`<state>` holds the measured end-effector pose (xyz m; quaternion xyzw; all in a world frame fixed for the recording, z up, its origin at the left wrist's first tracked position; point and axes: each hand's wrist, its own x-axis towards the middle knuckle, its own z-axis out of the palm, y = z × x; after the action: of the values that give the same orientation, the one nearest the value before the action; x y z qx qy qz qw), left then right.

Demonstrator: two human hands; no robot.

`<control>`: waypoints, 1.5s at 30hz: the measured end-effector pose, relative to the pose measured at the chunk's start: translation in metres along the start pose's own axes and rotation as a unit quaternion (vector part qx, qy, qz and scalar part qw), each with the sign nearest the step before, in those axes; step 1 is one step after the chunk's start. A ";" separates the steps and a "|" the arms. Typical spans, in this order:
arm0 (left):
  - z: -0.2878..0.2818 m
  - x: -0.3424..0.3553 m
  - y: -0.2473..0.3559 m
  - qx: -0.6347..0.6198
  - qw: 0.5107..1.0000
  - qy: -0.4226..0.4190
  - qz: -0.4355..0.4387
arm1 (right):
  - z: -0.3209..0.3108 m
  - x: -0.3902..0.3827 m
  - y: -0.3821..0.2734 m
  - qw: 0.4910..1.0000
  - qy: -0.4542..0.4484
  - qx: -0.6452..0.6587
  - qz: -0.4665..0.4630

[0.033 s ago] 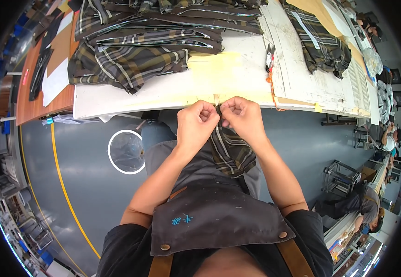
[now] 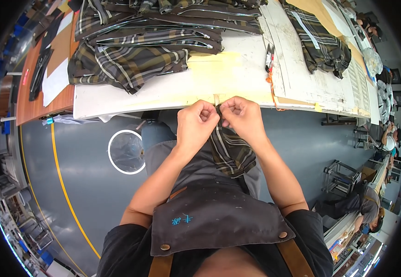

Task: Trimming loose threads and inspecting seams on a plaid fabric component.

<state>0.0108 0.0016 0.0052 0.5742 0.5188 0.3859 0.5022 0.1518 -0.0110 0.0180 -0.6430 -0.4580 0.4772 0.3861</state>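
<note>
At the table's front edge, a dark plaid fabric piece hangs down over my lap. My left hand pinches its upper end from the left, fingers curled in. From the right, my right hand pinches the same end between thumb and forefinger. The two hands almost touch, and the fingertips hide the exact spot they grip. A short strip of tan tape is on the table edge just beyond them.
Plaid garment pieces with zippers are heaped on the white table. Small snips lie right of centre, with another plaid piece farther right. A white-rimmed bin stands on the floor at left. Another person works at right.
</note>
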 end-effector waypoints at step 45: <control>0.000 0.005 -0.068 -0.278 0.937 -0.148 -0.151 | -0.049 -0.024 -0.029 0.924 -0.173 0.275 0.203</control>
<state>-0.0024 0.0032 -0.0615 0.3775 0.3913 0.3453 0.7649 0.1893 -0.0286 0.0632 -0.4982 -0.2278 0.7564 0.3574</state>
